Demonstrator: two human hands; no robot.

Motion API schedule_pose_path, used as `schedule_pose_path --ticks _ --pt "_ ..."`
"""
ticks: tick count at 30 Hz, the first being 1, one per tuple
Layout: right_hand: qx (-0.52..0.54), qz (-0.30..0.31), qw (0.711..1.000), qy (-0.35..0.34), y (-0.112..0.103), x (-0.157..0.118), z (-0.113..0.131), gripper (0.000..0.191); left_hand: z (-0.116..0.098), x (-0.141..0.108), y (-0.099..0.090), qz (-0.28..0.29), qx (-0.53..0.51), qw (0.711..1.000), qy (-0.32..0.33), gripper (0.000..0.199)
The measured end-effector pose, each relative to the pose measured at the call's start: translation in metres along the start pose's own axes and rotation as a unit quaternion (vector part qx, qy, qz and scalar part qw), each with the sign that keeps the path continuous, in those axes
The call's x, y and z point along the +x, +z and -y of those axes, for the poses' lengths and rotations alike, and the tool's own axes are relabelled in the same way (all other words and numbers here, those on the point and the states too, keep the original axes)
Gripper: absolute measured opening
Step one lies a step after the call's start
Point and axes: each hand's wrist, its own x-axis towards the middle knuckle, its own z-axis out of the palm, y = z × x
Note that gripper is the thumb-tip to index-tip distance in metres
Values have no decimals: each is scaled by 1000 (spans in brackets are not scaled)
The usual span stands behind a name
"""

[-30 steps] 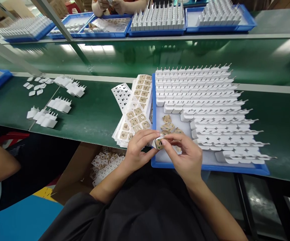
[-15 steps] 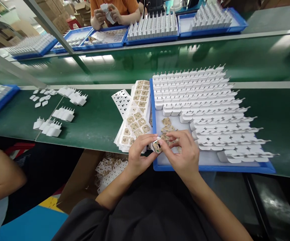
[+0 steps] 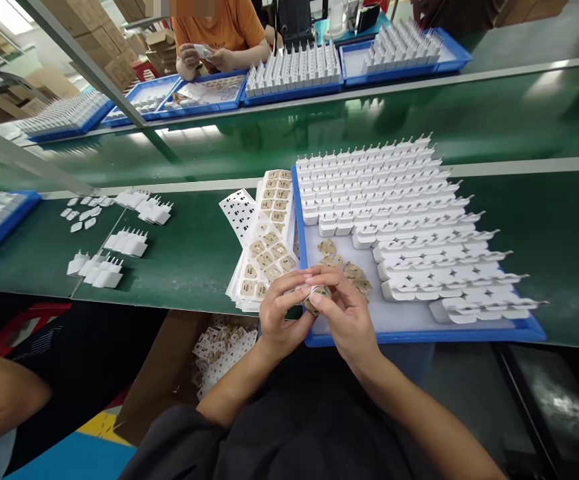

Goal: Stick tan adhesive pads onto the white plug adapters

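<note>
In the head view, your left hand (image 3: 284, 313) and right hand (image 3: 348, 315) have their fingers clamped on a small white block (image 3: 311, 304) with a tan face, held over the near-left corner of the blue tray (image 3: 419, 337). Smooth, round-cornered white plugs (image 3: 394, 223) with thin metal pins line it in rows; crinkled tan paper pieces (image 3: 355, 275) lie loose beside them. Flat sticker sheets (image 3: 269, 257) with tan rounded squares overlap at the tray's left. Compared with half a second ago, your right fingers have curled over the block, hiding more of it.
</note>
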Motion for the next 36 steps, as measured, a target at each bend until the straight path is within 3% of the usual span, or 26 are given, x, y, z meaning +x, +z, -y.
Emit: schedule_pose_path --ticks 6,13,17,21,25,30,33,36 --pt "42 0 999 23 -1 1 -2 17 1 0 -1 8 1 1000 6 42" --pt "66 -13 997 29 4 1 2 18 4 2 -1 -1 21 998 61 43" --pt "65 -14 996 58 2 2 3 24 4 -1 -2 -4 0 1000 7 41" --pt "30 70 995 67 -13 4 6 29 5 -6 -3 -8 -59 997 -57 44" --pt "-136 108 985 -20 -28 11 15 26 5 -6 -7 8 -85 994 -67 44" --pt "-307 80 926 -207 -24 18 19 21 1 -2 -12 27 -37 997 -66 40" --pt "-342 93 889 -289 -21 13 19 25 2 -3 -16 39 -33 991 -126 36" --pt "-287 182 895 -289 -28 4 19 23 9 -5 -24 18 -13 978 -207 38"
